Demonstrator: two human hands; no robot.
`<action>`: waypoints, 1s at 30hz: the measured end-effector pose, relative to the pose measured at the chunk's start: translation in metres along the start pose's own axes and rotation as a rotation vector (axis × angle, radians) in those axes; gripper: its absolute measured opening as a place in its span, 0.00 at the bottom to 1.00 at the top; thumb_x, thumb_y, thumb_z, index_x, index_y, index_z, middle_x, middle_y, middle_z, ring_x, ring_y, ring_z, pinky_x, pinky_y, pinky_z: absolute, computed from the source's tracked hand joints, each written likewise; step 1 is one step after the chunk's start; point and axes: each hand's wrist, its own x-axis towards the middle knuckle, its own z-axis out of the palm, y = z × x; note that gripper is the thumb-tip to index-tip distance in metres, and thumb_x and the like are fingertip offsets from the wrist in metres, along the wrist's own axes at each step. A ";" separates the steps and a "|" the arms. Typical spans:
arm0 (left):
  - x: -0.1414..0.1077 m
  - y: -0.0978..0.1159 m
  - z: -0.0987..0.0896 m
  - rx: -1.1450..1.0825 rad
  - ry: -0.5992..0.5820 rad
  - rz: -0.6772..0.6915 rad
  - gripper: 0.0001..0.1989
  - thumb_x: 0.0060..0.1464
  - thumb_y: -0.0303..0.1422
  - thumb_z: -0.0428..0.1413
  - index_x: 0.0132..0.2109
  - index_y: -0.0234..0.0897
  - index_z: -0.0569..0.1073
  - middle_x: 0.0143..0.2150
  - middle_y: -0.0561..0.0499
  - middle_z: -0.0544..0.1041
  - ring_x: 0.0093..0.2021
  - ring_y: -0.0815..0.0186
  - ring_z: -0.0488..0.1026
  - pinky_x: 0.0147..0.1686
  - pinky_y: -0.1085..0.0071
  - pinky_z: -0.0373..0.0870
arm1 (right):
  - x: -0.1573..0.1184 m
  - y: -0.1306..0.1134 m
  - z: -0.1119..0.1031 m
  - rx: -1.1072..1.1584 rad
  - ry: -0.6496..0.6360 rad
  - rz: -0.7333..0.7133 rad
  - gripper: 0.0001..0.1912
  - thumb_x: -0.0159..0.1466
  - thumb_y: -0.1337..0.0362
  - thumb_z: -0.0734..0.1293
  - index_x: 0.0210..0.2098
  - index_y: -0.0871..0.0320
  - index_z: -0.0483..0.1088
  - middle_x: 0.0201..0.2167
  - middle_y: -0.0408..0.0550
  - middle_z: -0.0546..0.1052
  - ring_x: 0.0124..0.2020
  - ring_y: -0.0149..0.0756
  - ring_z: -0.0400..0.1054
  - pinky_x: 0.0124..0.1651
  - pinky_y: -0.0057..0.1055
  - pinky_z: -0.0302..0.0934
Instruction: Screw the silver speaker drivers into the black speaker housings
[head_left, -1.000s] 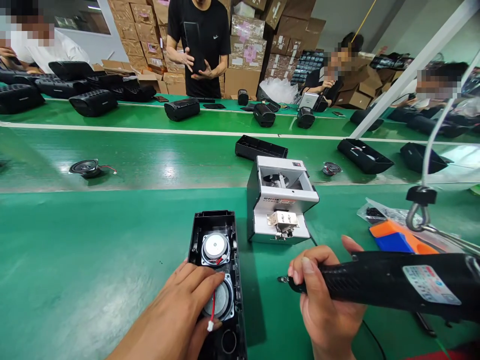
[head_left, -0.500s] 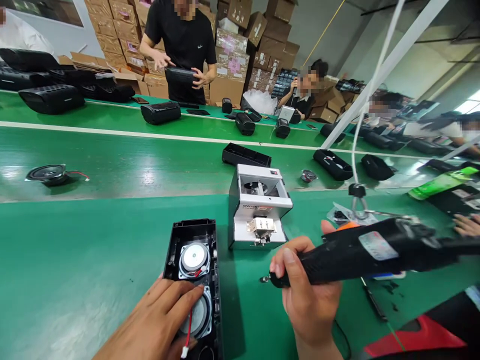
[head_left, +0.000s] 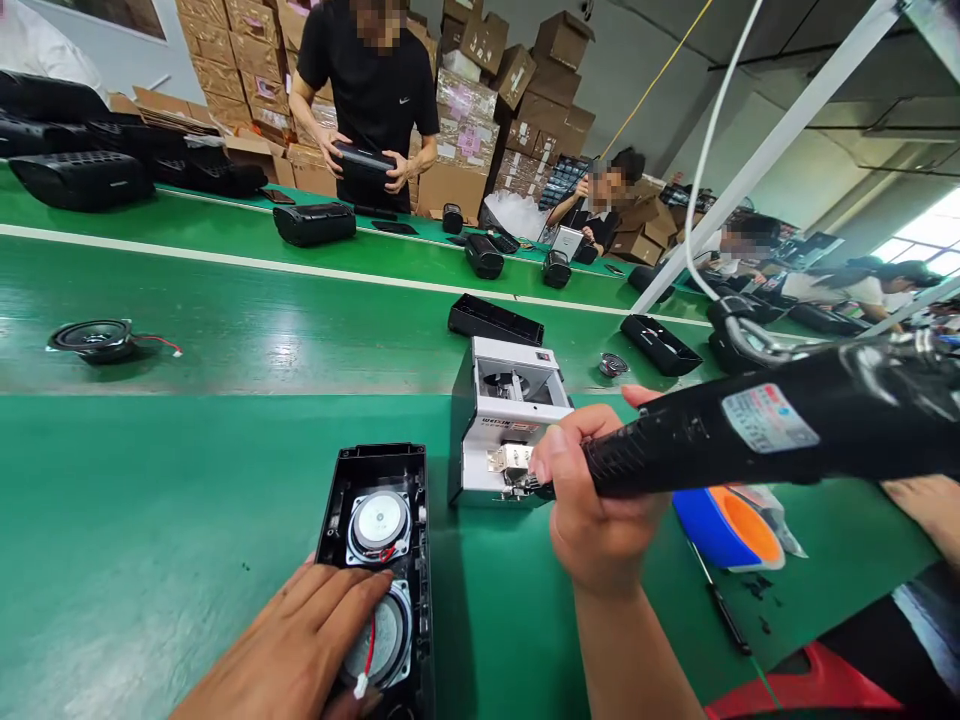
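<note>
Fingers of the left hand are laid flat on the near driver in the speaker shell, whose long axis runs away. Rightward, the screwdriver is gripped by the right hand, tip at the screw feeder.

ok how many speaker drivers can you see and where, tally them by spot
in the black case: 2
loose on the far belt: 2
total: 4
left hand rests on the lower one in the case
</note>
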 end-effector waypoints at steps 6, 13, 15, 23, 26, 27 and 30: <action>0.026 0.025 -0.040 -0.064 0.068 0.031 0.36 0.49 0.24 0.58 0.66 0.49 0.77 0.61 0.50 0.88 0.58 0.49 0.88 0.50 0.57 0.91 | -0.013 -0.022 0.004 0.122 -0.050 0.244 0.28 0.74 0.68 0.75 0.68 0.47 0.65 0.31 0.34 0.73 0.23 0.31 0.66 0.26 0.28 0.66; 0.038 0.042 -0.069 -0.158 -0.038 -0.027 0.30 0.54 0.23 0.53 0.62 0.42 0.80 0.57 0.45 0.88 0.57 0.49 0.88 0.52 0.48 0.91 | -0.035 -0.080 0.021 0.364 -0.053 0.291 0.28 0.75 0.72 0.73 0.64 0.36 0.66 0.28 0.31 0.70 0.20 0.31 0.63 0.28 0.30 0.69; 0.037 0.043 -0.068 -0.174 -0.066 -0.040 0.31 0.54 0.22 0.53 0.63 0.42 0.80 0.58 0.45 0.88 0.58 0.50 0.88 0.53 0.48 0.90 | -0.042 -0.081 0.027 0.392 -0.090 0.287 0.27 0.77 0.71 0.73 0.66 0.35 0.64 0.30 0.32 0.70 0.22 0.32 0.64 0.29 0.32 0.69; 0.037 0.041 -0.066 -0.170 0.005 -0.026 0.32 0.54 0.21 0.54 0.64 0.43 0.78 0.57 0.47 0.88 0.58 0.50 0.88 0.58 0.46 0.88 | -0.067 -0.046 0.050 0.339 -0.190 0.306 0.28 0.80 0.66 0.71 0.72 0.35 0.61 0.33 0.33 0.70 0.27 0.31 0.66 0.33 0.32 0.66; 0.038 0.042 -0.066 -0.160 0.025 -0.020 0.30 0.54 0.20 0.53 0.62 0.41 0.78 0.56 0.45 0.88 0.56 0.51 0.88 0.60 0.44 0.86 | -0.074 -0.038 0.048 0.314 -0.217 0.326 0.29 0.80 0.68 0.71 0.73 0.37 0.60 0.35 0.36 0.72 0.31 0.34 0.67 0.37 0.34 0.66; 0.038 0.043 -0.067 -0.161 0.018 -0.016 0.30 0.54 0.20 0.52 0.62 0.41 0.78 0.55 0.45 0.88 0.56 0.50 0.88 0.59 0.44 0.87 | -0.077 -0.036 0.048 0.309 -0.226 0.336 0.30 0.79 0.68 0.71 0.73 0.38 0.59 0.36 0.37 0.72 0.32 0.35 0.68 0.40 0.35 0.67; 0.039 0.045 -0.068 -0.170 -0.008 -0.018 0.31 0.55 0.21 0.52 0.64 0.40 0.77 0.56 0.44 0.88 0.58 0.49 0.87 0.59 0.43 0.87 | -0.082 -0.031 0.046 0.307 -0.243 0.347 0.31 0.79 0.67 0.72 0.74 0.43 0.57 0.37 0.39 0.72 0.33 0.38 0.70 0.43 0.39 0.70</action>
